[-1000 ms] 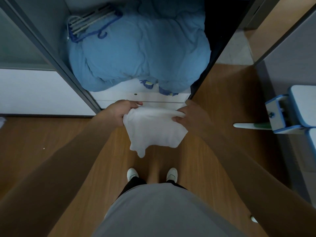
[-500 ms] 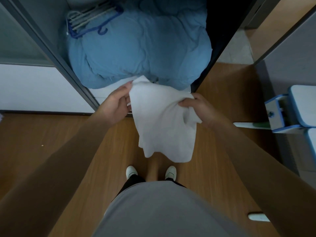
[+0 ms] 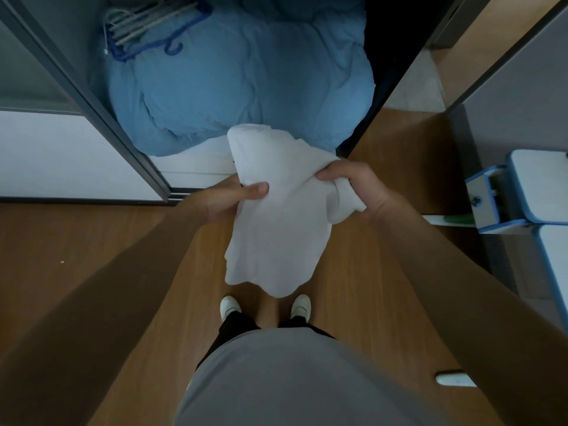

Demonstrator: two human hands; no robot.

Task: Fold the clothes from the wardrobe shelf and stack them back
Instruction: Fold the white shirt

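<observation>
A white garment hangs in the air in front of the open wardrobe, above my feet. My left hand pinches its left edge, thumb on top. My right hand grips its upper right part, with a bunch of cloth spilling under the palm. The top of the garment curls over toward the wardrobe; its lower edge dangles loose just above my shoes. Behind it, a bulky blue quilt fills the wardrobe shelf.
Blue and grey hangers lie on the quilt's back left. The sliding door frame runs diagonally at left. A blue-and-white mop bucket stands right on the wooden floor. A small white object lies at lower right.
The garment went from bunched between my hands to spread out and hanging longer. My left hand shifted its grip lower on the left edge; my right hand gathered cloth at the right.
</observation>
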